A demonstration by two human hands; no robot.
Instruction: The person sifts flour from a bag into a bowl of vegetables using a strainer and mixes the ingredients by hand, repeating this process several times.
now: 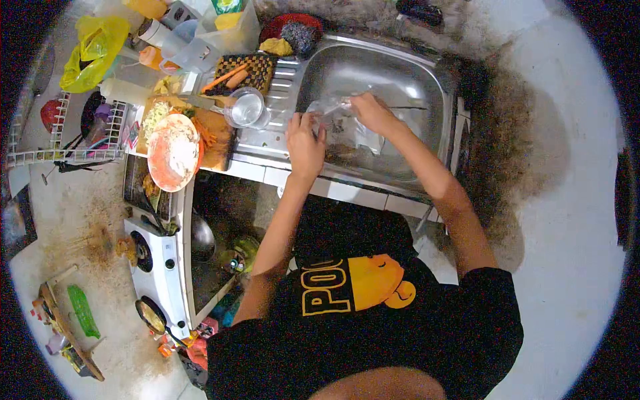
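Observation:
Over the steel sink (pixel 407 167), a crumpled clear plastic bag (pixel 325 107) stretches between my two hands. My right hand (pixel 371 115) is closed, pinching its right side. My left hand (pixel 305 148) is by the sink's left rim, fingers curled against the bag's lower left; the exact grip is partly hidden. Below the right hand a pale translucent piece (pixel 369 141) lies in the basin. A thin dark stick-like thing (pixel 408 107) shows to the right of that hand. Left of my left hand, a clear cup of water (pixel 248 108) stands on the drainboard.
An orange bowl (pixel 175 152) with white powder rests on a wooden cutting board (pixel 217 137) with shredded vegetables. Carrots (pixel 225 78) lie on a woven mat. Behind are a red dish with a scouring pad (pixel 299 37) and plastic containers. A gas stove (pixel 153 267) stands lower left.

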